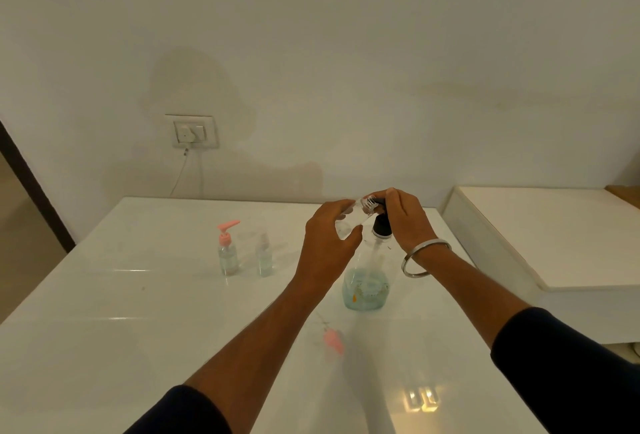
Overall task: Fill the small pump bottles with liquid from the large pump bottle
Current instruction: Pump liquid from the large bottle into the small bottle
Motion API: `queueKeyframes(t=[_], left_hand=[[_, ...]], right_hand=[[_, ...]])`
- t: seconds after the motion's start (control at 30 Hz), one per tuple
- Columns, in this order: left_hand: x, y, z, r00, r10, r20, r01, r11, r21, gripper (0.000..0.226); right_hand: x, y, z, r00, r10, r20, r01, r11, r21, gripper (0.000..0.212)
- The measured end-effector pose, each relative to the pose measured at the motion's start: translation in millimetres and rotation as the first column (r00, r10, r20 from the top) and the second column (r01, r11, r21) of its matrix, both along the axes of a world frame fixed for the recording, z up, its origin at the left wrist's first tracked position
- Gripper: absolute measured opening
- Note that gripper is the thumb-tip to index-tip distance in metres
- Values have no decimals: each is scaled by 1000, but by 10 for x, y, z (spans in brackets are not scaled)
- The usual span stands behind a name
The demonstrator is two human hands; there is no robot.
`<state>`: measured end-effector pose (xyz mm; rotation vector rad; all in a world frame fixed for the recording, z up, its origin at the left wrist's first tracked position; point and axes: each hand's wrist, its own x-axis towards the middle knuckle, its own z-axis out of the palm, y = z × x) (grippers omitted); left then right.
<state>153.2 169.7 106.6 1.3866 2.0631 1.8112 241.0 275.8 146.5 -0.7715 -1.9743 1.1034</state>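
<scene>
White counter (138, 312), wall socket (192, 131) behind. Large pump bottle (367, 288) stands upright near counter centre, blue liquid low in it, black pump head (382, 226) on top. Right hand (403, 217) grip curled over the pump head. Left hand (329, 239) grip wrapped round an uncapped clear small bottle (360, 212), tilted, its mouth at the nozzle. Two small bottles further left: pink-pump bottle (228, 253), clear one (264, 259) just beside. Loose pink pump (334, 342) lies near the large bottle.
</scene>
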Motion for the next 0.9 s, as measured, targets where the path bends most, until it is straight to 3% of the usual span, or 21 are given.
queueKeyframes(t=[0.9], left_hand=[[76, -31, 33, 999, 9, 35, -9, 1000, 4, 43]], right_hand=[[47, 45, 55, 997, 22, 74, -23, 1000, 8, 38]])
